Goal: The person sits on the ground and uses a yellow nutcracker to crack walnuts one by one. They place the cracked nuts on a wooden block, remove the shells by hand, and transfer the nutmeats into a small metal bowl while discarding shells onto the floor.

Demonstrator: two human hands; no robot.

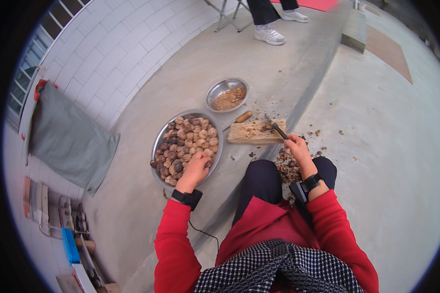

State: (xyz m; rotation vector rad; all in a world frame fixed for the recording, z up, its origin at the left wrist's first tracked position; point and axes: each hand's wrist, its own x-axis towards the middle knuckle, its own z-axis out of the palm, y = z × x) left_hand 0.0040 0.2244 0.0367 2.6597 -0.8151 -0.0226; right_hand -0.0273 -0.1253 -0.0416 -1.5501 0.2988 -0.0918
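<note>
My left hand (195, 171) reaches over the near right side of a large metal basin (220, 146) heaped with walnuts (183, 137); a dark walnut (208, 164) lies at its fingertips, and whether it is gripped cannot be told. In my right hand (298, 148) is the black handle of a tool (279, 131) whose metal end rests over a wooden block (247, 133). Dark bits lie on the block. Behind the block, a second tool with a wooden handle (244, 117) lies on the floor. A smaller metal bowl (220, 87) holds brown crumbled pieces (230, 99).
Shell pieces (288, 164) lie by my knees and around the block. A person in white shoes (270, 35) is near a folding chair (229, 18) at the top. On the left are a grey cloth (71, 135) and a shoe rack (71, 216). A cable runs beside my left sleeve.
</note>
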